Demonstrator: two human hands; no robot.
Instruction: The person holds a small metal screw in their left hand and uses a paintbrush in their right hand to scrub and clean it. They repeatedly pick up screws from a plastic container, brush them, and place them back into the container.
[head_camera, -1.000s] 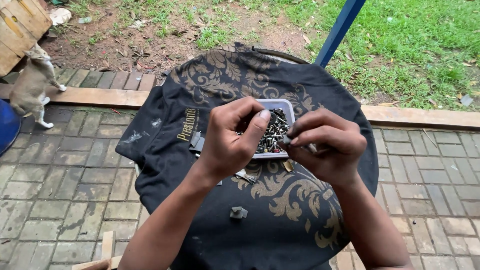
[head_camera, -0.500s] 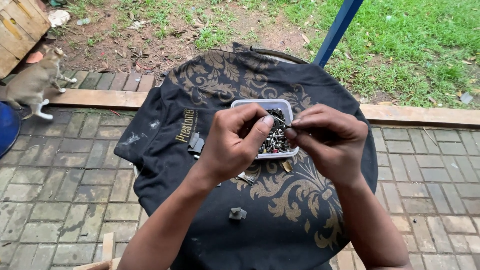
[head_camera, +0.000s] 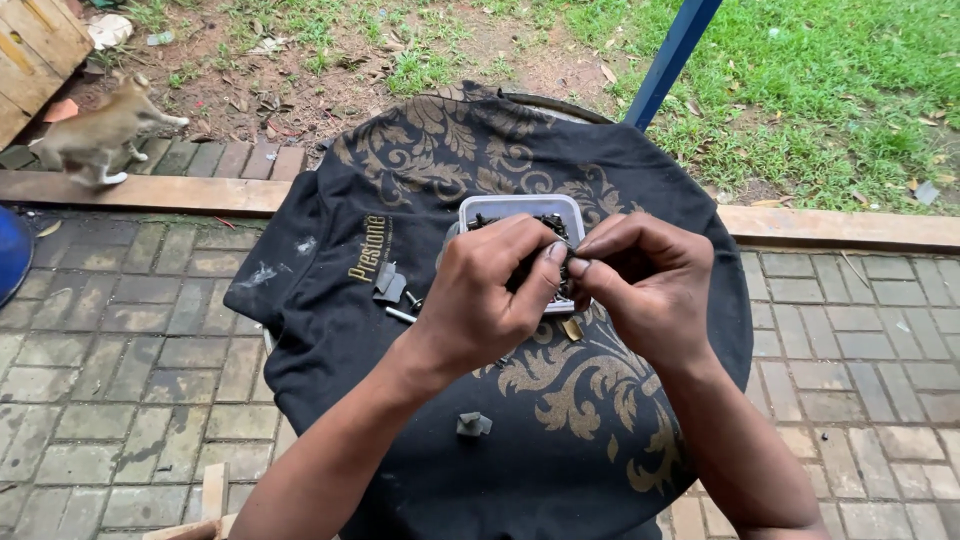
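Observation:
My left hand (head_camera: 492, 295) and my right hand (head_camera: 650, 280) meet fingertip to fingertip over a white plastic tub (head_camera: 478, 210) full of small dark metal parts. Between the fingertips I pinch a tiny piece, too small to identify. The tub sits on a round table covered by a black cloth with gold ornament (head_camera: 560, 400). On the cloth lie a small grey metal piece (head_camera: 473, 425), flat grey bits (head_camera: 388, 283), a thin pin (head_camera: 400, 315) and a brass-coloured bit (head_camera: 572, 329).
Grey brick paving (head_camera: 120, 360) surrounds the table. A wooden curb (head_camera: 150, 192) edges bare soil and grass (head_camera: 830, 80) behind. A blue post (head_camera: 672, 55) rises at the back. A cat (head_camera: 100, 135) stands at the far left near wooden boards (head_camera: 30, 50) and a blue object (head_camera: 10, 262).
My hands have drawn closer together over the tub, fingertips now touching. The cat has moved up from the paving toward the curb and soil.

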